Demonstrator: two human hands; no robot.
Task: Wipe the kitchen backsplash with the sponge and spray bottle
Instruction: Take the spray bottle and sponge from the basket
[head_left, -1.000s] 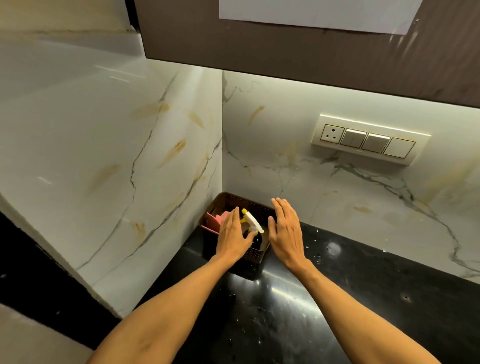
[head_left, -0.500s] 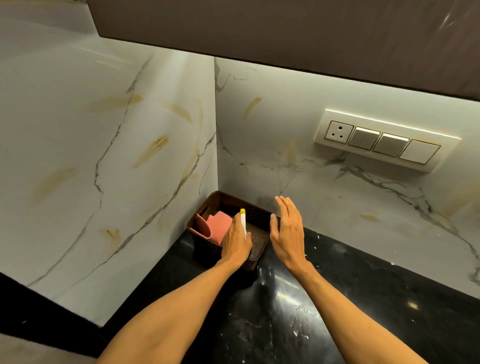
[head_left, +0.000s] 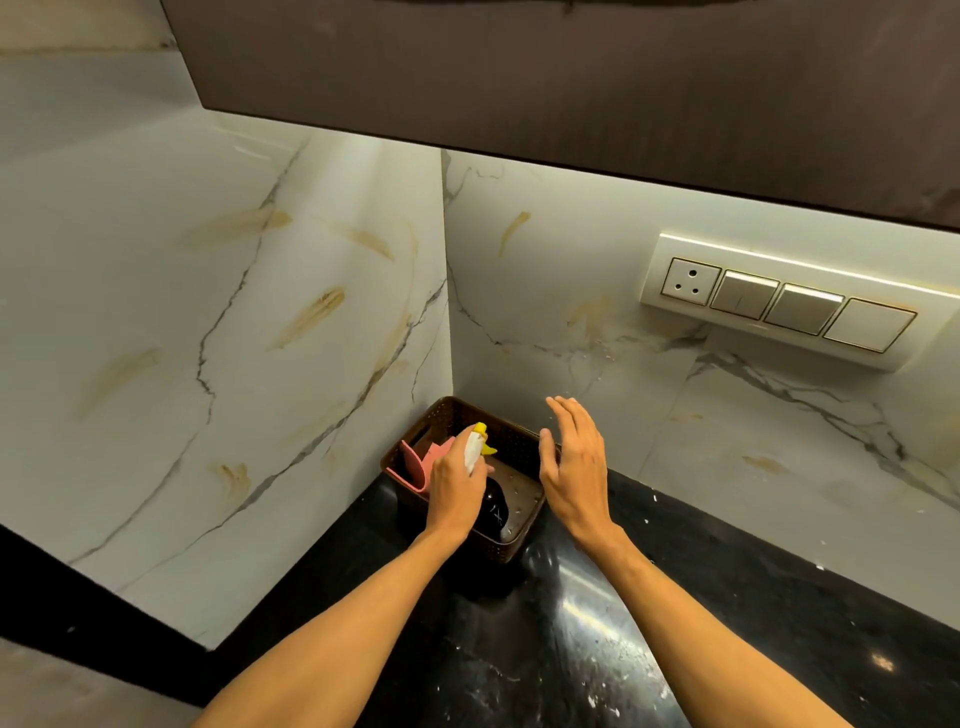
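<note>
One item is secured: the left hand (head_left: 457, 491) curls its fingers round the spray bottle (head_left: 474, 451) in the basket (head_left: 519, 543), while the right hand (head_left: 574, 470) hovers straight-fingered, probably due to take the sponge (head_left: 415, 464) next.

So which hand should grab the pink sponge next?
Probably the right hand: it hovers open and empty beside the basket. The left hand is nearer the sponge but grips the spray bottle.

text: none legible | spray bottle (head_left: 493, 512): pale marks on dark body, unreadable
</note>
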